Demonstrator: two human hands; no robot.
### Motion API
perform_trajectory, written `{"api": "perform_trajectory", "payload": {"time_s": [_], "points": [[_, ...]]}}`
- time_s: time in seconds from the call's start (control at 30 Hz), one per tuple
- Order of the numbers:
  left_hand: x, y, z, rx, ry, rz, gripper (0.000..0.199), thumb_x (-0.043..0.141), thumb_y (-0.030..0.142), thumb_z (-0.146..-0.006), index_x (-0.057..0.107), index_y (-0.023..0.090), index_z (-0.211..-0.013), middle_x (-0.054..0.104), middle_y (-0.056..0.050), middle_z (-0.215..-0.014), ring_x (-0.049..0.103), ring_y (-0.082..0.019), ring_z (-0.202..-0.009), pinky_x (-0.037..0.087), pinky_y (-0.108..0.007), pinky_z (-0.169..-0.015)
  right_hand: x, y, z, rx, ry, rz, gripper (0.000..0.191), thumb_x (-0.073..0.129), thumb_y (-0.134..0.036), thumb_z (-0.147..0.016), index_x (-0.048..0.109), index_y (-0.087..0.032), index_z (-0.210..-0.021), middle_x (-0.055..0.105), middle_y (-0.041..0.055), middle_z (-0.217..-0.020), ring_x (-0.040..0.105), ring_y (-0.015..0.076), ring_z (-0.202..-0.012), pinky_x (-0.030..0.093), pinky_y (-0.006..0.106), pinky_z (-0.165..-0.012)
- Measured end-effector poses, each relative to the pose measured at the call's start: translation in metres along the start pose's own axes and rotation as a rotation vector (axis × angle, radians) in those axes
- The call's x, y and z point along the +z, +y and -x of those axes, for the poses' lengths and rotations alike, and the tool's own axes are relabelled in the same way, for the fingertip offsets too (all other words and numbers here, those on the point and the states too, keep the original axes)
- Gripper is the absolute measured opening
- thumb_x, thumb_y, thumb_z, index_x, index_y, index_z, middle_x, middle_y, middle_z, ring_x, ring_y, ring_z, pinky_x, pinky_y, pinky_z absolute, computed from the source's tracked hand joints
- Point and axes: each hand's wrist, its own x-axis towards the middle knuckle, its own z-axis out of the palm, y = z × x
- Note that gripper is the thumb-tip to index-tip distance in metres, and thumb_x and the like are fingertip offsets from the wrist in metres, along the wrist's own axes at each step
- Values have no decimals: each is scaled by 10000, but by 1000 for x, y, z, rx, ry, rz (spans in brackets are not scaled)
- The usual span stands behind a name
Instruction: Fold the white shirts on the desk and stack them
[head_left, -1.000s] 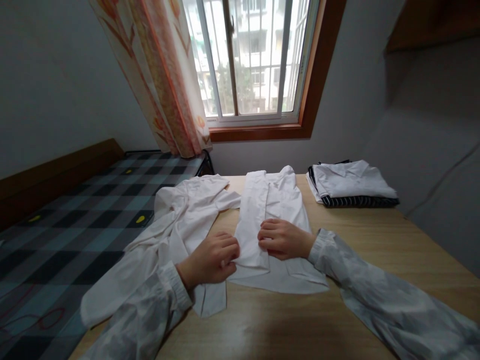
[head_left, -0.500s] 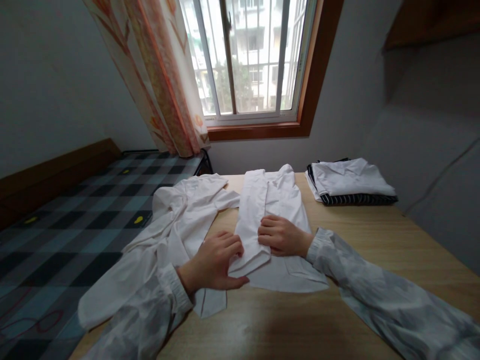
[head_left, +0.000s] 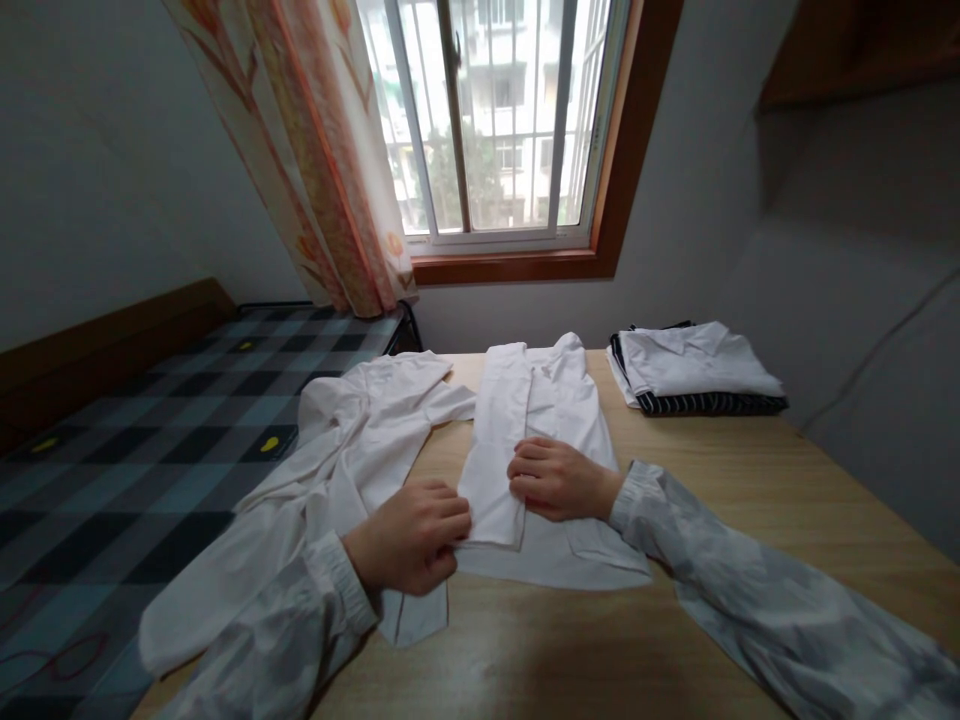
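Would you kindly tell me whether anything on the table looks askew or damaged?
No damage shows. The left white garment looks untidy: it lies crumpled and seems to overhang the table, unlike the folded stack.

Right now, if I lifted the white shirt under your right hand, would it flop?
The white shirt would probably flop, because its cloth wrinkles softly. It seems light, since the fabric looks thin. Its folded strip might swing open, as no fastening shows.

1 head camera, near, behind and above the left hand point(head_left: 411, 535) and right hand point(head_left: 561, 480), faces forward and down over the desk point(head_left: 750, 465), toward the window point(head_left: 510, 120) beyond them.
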Motion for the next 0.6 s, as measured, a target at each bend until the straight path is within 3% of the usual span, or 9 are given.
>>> {"api": "perform_trajectory", "payload": {"time_s": [0.13,0.3,0.43,0.53,0.6], "points": [[-2,2,-2,37,-30,-25,240,616,130,-698,440,252,-806,609,-14,-788,582,-218,-717,458,-398,-730,-1,0,-2,79,6,-73,84,635,-160,-992,615,-239,-1010,722,97,-1092,609,270,-1036,520,420,-980],[-1,2,-1,8,27,64,223,650,173,-689,440,241,-722,587,-12,-721,539,-203,-667,435,-391,-686,4,2,-2,259,25,-213,243,614,-95,-936,654,-212,-1146,736,135,-1265,662,281,-1160,541,452,-1058],[1,1,-4,-58,197,165,240,645,212,-956,555,228,-734,694,-39,-810,646,-210,-814,527,-390,-846,4,1,-2,307,17,-265,257,617,-112,-974,677,-202,-1207,753,132,-1271,701,271,-1146,556,447,-1063],[2,0,-7,-153,242,139,104,657,293,-1075,746,243,-1093,799,-102,-1255,719,-262,-1186,540,-458,-1113,-4,6,0,333,39,-299,292,610,-121,-1004,687,-209,-1272,757,131,-1327,707,275,-1221,553,476,-1113],[3,-1,-8,-156,151,122,432,704,390,-1068,661,270,-1481,693,-136,-1555,653,-310,-1421,482,-529,-1250,-12,16,5,405,77,-298,316,610,-163,-1045,682,-218,-1348,739,143,-1413,686,290,-1318,536,517,-1166]]}}
